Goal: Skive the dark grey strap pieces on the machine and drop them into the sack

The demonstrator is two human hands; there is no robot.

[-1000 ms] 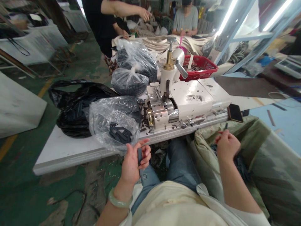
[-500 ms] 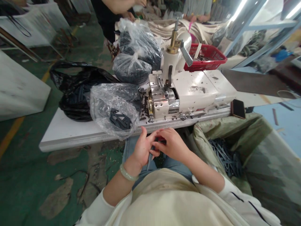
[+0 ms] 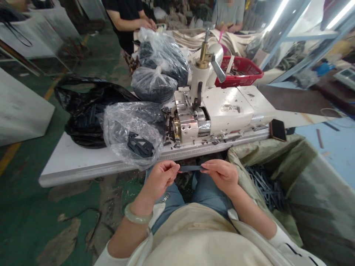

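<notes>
strip [image 3: 190, 168]: thin, flat, dk grey, straight, approx horiz | L hand [image 3: 160, 180]: thumb + fingers pinch L end | R hand [image 3: 222, 176]: pinches R end | pos: in air btwn hands, just near of table [image 3: 83, 162] edge | similar strips [image 3: 263, 186]: loose heap in sack [image 3: 266, 149], R of hands

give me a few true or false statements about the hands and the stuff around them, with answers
The left hand and right hand hold one dark strip between them. True.

The red basket stands in front of the white industrial machine. False: it stands behind it.

The sack beside the right hand holds dark strips. True.

The phone lies on the floor. False: it lies on the table.

The bangle is on the right wrist. False: it is on the left wrist.
</notes>
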